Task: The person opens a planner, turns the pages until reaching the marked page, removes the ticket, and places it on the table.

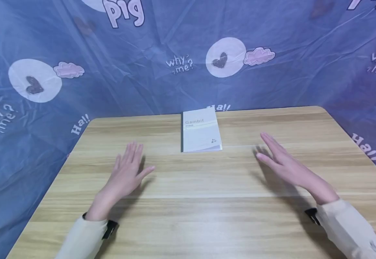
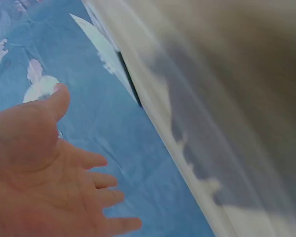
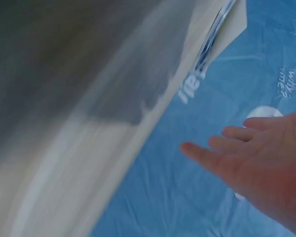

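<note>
Fingers of the left hand [image 1: 123, 176] and right hand [image 1: 286, 167] are held straight, thumbs apart, with nothing gripped. The notebook [image 1: 201, 131] is placed between them, at the far edge of the bench [image 1: 194, 219]. An approach stage is presumed; a forward, inward reach is required.

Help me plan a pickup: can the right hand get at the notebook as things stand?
Probably yes: the right hand holds nothing, and no object shows between it and the notebook on the table.
</note>
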`<state>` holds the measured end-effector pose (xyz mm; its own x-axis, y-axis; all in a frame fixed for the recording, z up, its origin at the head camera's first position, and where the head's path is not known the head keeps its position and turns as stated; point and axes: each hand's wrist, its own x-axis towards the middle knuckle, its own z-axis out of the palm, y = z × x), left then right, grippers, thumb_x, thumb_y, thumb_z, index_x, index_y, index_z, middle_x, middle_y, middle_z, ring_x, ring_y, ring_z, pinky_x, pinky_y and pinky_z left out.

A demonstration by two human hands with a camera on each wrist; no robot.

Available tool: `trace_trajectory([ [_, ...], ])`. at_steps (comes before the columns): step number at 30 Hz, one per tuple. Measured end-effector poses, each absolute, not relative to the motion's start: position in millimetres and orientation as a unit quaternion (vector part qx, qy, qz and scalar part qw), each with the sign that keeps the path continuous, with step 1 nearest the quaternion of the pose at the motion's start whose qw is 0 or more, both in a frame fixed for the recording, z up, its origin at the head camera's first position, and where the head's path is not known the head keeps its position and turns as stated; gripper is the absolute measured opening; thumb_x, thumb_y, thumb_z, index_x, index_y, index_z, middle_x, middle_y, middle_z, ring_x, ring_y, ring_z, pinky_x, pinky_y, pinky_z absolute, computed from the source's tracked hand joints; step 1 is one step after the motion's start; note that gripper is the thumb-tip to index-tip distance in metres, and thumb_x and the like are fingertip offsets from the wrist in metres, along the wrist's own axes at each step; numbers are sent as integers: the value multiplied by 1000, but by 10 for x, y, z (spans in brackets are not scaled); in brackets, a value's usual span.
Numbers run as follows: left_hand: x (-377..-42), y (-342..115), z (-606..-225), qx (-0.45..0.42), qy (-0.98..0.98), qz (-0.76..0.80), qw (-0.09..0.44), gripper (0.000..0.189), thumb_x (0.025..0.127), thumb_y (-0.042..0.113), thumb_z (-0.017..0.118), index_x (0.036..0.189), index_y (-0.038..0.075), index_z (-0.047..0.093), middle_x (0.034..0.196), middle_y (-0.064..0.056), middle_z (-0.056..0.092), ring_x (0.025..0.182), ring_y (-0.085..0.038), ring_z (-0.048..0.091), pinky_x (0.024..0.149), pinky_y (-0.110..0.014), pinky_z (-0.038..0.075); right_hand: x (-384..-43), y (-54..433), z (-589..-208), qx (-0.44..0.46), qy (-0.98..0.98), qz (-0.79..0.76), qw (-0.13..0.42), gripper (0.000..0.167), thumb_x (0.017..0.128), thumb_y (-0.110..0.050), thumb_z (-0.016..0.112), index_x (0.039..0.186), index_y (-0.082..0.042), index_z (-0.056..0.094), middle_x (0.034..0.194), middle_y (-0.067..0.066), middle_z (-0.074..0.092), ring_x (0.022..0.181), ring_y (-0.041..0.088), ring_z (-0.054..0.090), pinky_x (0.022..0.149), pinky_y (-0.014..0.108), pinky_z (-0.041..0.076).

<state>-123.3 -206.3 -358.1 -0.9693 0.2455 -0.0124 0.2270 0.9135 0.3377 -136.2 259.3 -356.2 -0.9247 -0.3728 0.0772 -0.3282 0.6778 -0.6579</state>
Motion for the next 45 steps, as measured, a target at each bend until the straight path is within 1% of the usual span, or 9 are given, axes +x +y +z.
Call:
trace_trajectory([
  [3,-1383,-1877,-3556,142,971,185,49,89,99,52,48,156,4,0,161,-13,-11,148,-30,-11,116,-55,-3,-1589,2449,-3546,-174,897,-397,79,72,105,-38,44,159,-15,3,163,15,1,145,46,11,114,62,9],
  [5,-1483,-1743,-3550,156,967,193,65,89,99,51,49,156,4,-1,161,-13,-10,148,-28,-10,118,-50,-2,-1753,2353,-3557,-163,889,-416,102,72,105,-43,42,159,-13,5,163,17,4,144,47,14,113,63,12],
  [11,-1810,-1349,-3579,194,952,212,102,90,98,45,54,155,-3,4,161,-17,-2,149,-31,-1,119,-44,5,-2267,2023,-3620,-129,862,-469,145,76,103,-52,39,157,-5,15,161,18,17,147,37,15,116,56,11],
  [15,-2035,-1157,-3647,211,947,211,118,90,98,43,58,154,-6,7,160,-23,3,149,-34,4,119,-42,7,-2542,1834,-3690,-115,837,-506,173,73,104,-47,39,156,-1,15,160,20,20,144,37,26,117,50,18],
  [19,-2203,-1044,-3701,213,943,212,143,91,97,40,60,154,-7,7,159,-28,5,148,-38,5,119,-42,9,-2703,1716,-3744,-108,778,-584,204,63,108,-30,36,154,5,12,159,22,20,144,34,27,117,42,23],
  [23,-2290,-1009,-3725,203,946,196,160,90,97,38,60,153,-9,7,158,-31,5,147,-39,6,119,-43,10,-2768,1647,-3766,-99,730,-637,227,61,108,-22,37,153,7,9,159,25,17,146,34,21,118,40,21],
  [32,-2291,-992,-3733,205,954,157,155,84,99,32,59,152,-11,11,158,-28,10,148,-35,9,119,-42,12,-2771,1625,-3791,-101,721,-644,234,62,108,-19,36,152,9,4,159,27,12,146,34,18,118,39,19],
  [41,-2103,-964,-3718,201,957,141,154,85,97,35,60,152,-9,13,159,-27,10,148,-35,11,117,-48,18,-2580,1676,-3801,-114,723,-640,232,59,108,-16,36,151,12,8,157,27,18,145,35,21,117,41,21],
  [45,-1953,-954,-3705,201,961,122,148,84,96,36,61,152,-9,17,158,-27,14,147,-35,14,116,-51,20,-2433,1693,-3801,-116,741,-621,229,60,107,-18,38,152,11,10,158,26,19,145,35,23,116,42,23],
])
